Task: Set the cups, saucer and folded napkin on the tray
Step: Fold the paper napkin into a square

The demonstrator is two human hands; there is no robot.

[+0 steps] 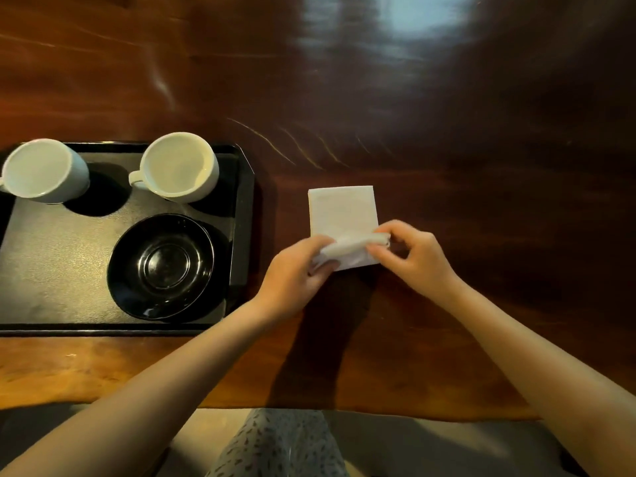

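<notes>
From the head camera, a black tray [237, 235] sits at the left of a dark polished wooden table [447, 149]. On the tray stand two white cups: the left cup [44, 170] at its far left corner, partly cut off by the frame edge, and the right cup [179, 166] at its far right corner, handle pointing left. A black saucer [161, 266] lies in the tray's near right part, just below the right cup. To the right of the tray, apart from it, a white napkin [342, 211] lies on the table. The left hand [296, 273] and right hand [413, 256] both pinch its near edge, fingers [378, 251] pressed on the lifted, curled fold.
</notes>
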